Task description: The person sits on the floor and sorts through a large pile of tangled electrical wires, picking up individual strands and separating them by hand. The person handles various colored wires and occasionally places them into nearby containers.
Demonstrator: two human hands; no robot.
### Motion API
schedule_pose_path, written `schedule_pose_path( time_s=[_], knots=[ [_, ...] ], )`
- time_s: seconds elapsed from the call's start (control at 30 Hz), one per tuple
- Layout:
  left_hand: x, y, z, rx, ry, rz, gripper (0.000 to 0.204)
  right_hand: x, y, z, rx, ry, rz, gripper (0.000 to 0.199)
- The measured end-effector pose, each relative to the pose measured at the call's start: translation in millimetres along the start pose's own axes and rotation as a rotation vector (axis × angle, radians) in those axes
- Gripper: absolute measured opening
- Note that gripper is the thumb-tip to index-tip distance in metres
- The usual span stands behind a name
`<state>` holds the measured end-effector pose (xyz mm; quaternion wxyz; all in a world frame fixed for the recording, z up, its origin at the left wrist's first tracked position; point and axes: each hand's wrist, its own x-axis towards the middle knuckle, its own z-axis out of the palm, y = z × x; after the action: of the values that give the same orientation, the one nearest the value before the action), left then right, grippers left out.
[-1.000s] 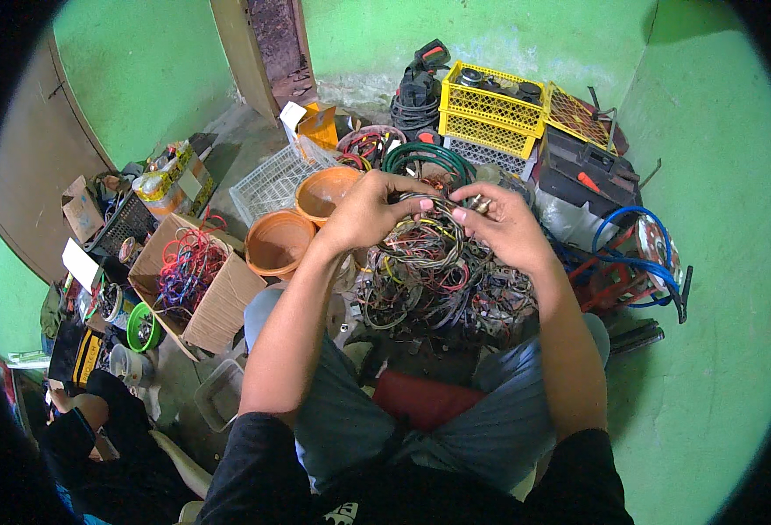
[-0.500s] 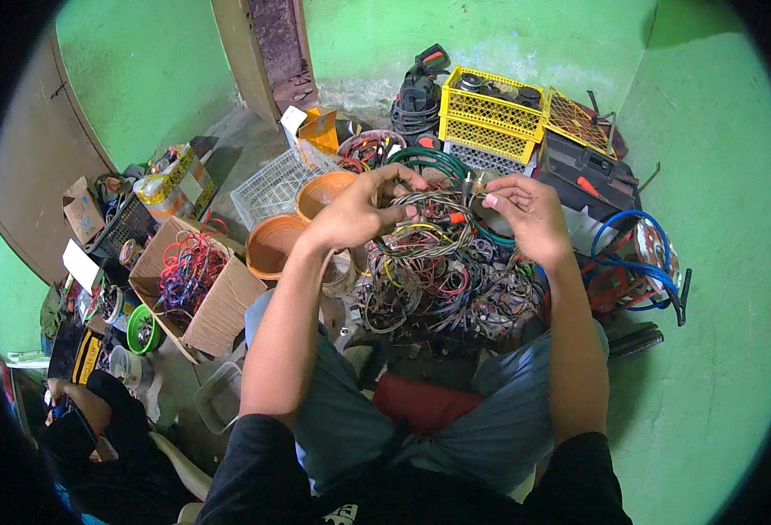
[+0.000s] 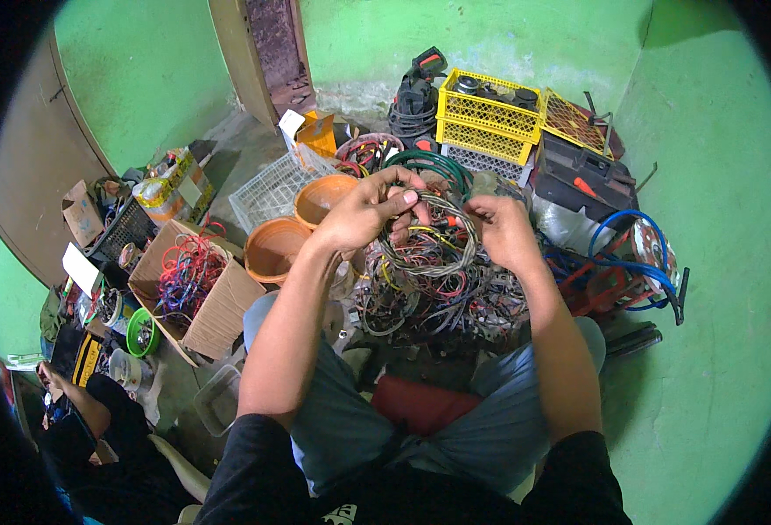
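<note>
A coil of twisted, brownish-grey cable (image 3: 445, 266) is held up before me as a ring. My left hand (image 3: 364, 213) is closed round the ring's upper left side, its thumb pressed over the strands. At the coil's upper right, the fingers of my right hand (image 3: 503, 231) are pinched together on the cable; the exact grip is partly hidden. Beneath both hands lies a large tangled heap of thin wires (image 3: 442, 306) in red, black, grey and yellow. A loop of green hose (image 3: 434, 159) rests just beyond the hands.
Orange pots (image 3: 272, 249) and a cardboard box (image 3: 221, 306) of red and blue wires stand left. Yellow crates (image 3: 489, 118) and a black toolbox (image 3: 582, 171) are at the back right. Blue hose (image 3: 657, 273) lies right. Another person's arm (image 3: 88, 407) shows at lower left.
My right hand has moved slightly left and down, turning inward against the coil. The coil now shows as a rounder ring, and the cable end with metal tips has gone from sight.
</note>
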<state>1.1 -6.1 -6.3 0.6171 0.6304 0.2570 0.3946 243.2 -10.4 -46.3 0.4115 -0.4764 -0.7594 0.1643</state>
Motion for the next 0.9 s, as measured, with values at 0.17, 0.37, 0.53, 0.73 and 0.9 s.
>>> schedule_pose_path(
  time_s=[0.17, 0.37, 0.53, 0.73, 0.9],
  knots=[
    [2.2, -1.7, 10.0, 0.241, 0.118, -0.019, 0.026, -2.4, -8.2, 7.9, 0.051, -0.184, 0.109, 0.018],
    [9.0, -20.0, 8.3, 0.571, 0.22, 0.144, 0.022, 4.4, -18.0, 0.5, 0.435, 0.153, 0.129, 0.017],
    [13.2, -30.4, 10.1, 0.71, 0.342, 0.176, 0.021, -4.7, -30.7, -0.9, 0.646, -0.14, 0.095, 0.022],
    [12.1, -27.6, 11.4, 0.865, 0.393, 0.136, 0.024, -7.0, -27.3, 11.8, 0.119, 0.001, -0.098, 0.017],
    [12.7, -30.8, 5.9, 0.457, 0.367, -0.021, 0.03, -9.4, -41.9, 16.4, 0.036, 0.089, -0.12, 0.017]
  ],
)
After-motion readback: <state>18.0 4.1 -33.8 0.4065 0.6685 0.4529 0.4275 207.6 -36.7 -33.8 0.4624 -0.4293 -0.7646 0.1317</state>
